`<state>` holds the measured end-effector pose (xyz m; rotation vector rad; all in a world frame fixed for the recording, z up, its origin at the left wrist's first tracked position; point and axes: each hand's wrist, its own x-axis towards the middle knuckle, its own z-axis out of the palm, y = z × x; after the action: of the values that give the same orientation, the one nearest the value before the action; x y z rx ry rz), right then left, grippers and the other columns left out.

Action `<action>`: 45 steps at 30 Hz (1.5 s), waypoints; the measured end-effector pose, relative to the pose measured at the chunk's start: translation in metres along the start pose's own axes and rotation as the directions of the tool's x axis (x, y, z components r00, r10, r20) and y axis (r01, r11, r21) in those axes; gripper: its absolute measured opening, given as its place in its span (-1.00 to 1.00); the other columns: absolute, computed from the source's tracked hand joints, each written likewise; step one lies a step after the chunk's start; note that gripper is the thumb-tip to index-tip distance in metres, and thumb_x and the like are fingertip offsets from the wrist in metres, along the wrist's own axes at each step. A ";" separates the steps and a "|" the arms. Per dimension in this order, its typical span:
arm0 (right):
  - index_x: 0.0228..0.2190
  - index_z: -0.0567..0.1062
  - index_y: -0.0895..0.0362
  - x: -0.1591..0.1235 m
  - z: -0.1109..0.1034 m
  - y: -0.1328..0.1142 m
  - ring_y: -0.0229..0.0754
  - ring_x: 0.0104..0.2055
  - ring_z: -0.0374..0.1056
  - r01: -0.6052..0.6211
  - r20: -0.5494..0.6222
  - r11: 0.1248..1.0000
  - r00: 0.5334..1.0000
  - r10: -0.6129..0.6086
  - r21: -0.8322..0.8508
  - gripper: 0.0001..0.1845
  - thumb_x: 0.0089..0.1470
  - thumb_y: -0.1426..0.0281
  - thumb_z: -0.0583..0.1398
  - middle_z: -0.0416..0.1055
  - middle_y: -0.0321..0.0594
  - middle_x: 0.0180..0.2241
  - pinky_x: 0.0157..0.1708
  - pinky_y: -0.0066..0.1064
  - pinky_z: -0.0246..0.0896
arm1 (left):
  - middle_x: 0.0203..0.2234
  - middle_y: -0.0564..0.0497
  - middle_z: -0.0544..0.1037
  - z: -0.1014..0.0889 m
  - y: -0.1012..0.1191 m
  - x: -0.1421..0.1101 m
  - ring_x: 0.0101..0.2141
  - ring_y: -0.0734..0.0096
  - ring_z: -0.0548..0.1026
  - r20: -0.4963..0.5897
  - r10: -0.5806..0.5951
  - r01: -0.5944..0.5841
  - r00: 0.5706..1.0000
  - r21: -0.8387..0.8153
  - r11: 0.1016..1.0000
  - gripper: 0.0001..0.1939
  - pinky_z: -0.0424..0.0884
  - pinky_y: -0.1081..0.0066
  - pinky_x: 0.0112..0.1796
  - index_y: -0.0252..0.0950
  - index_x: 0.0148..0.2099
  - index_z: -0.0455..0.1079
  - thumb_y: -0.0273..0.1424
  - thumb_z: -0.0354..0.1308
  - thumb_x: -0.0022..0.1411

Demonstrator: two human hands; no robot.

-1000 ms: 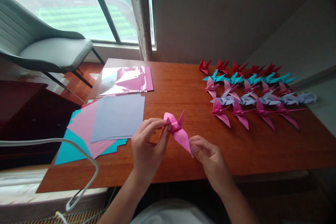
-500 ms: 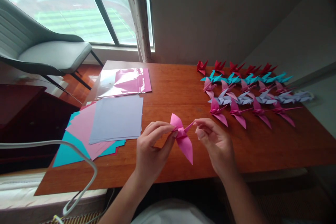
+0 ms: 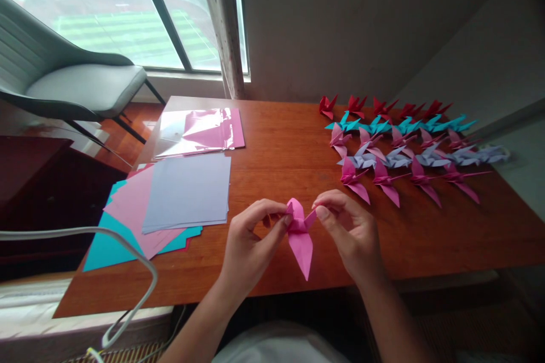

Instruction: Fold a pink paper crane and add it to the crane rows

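Note:
A bright pink origami crane [image 3: 301,243] is held above the near edge of the table, one wing pointing down toward me and the other up and away. My left hand [image 3: 254,238] pinches its left point between thumb and fingers. On the other side, my right hand [image 3: 349,232] grips the tip of the thin right point with thumb and forefinger. Beyond my right hand stand rows of finished paper cranes; the nearest row is magenta [image 3: 386,182], then lilac [image 3: 394,157], pale pink [image 3: 400,140], turquoise [image 3: 377,125] and red [image 3: 383,108].
Lilac paper sheets [image 3: 187,190] lie at the left over pink [image 3: 130,198] and turquoise sheets [image 3: 108,244]. Behind them is a clear packet with pink paper [image 3: 204,130]. A white cable [image 3: 151,278] loops past the wooden table's [image 3: 272,147] left front. A chair [image 3: 85,85] stands by the window.
The pink crane has turned a little, its near wing now pointing more straight down. My right hand has closed on its right point, and my left hand has shifted slightly right.

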<state>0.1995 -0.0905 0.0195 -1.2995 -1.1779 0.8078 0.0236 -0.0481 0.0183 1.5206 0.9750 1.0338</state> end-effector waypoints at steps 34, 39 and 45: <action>-0.38 0.52 0.12 0.008 0.018 -0.032 -0.08 -0.16 0.35 0.204 0.033 0.828 0.975 -0.219 -0.522 -0.92 0.12 0.52 0.25 0.44 -0.18 -0.30 -0.12 -0.21 0.27 | -0.40 0.01 0.61 0.013 -0.003 -0.001 -0.39 0.38 0.44 -0.027 0.544 -0.437 0.839 0.561 0.703 -0.79 0.40 0.36 -0.29 -0.27 -0.18 0.48 -0.65 0.28 0.19; -0.38 0.54 0.10 0.005 0.017 -0.032 -0.08 -0.12 0.36 0.168 -0.022 0.862 0.979 -0.203 -0.478 -0.91 0.12 0.52 0.25 0.44 -0.18 -0.25 -0.08 -0.19 0.30 | -0.39 0.02 0.61 0.016 -0.003 0.002 -0.39 0.38 0.46 -0.013 0.542 -0.449 0.841 0.542 0.710 -0.80 0.41 0.36 -0.30 -0.25 -0.18 0.48 -0.63 0.29 0.20; -0.36 0.56 0.06 0.003 0.017 -0.027 -0.07 -0.13 0.38 0.174 -0.035 0.861 0.976 -0.217 -0.477 -0.88 0.14 0.51 0.25 0.47 -0.18 -0.26 -0.11 -0.18 0.34 | -0.39 0.02 0.61 0.016 -0.005 0.002 -0.38 0.40 0.50 -0.041 0.474 -0.399 0.880 0.479 0.782 -0.86 0.43 0.39 -0.29 -0.23 -0.22 0.49 -0.58 0.28 0.24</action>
<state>0.1796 -0.0873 0.0447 -1.5574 -1.4655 0.3123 0.0387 -0.0502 0.0114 2.1602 1.0503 1.3330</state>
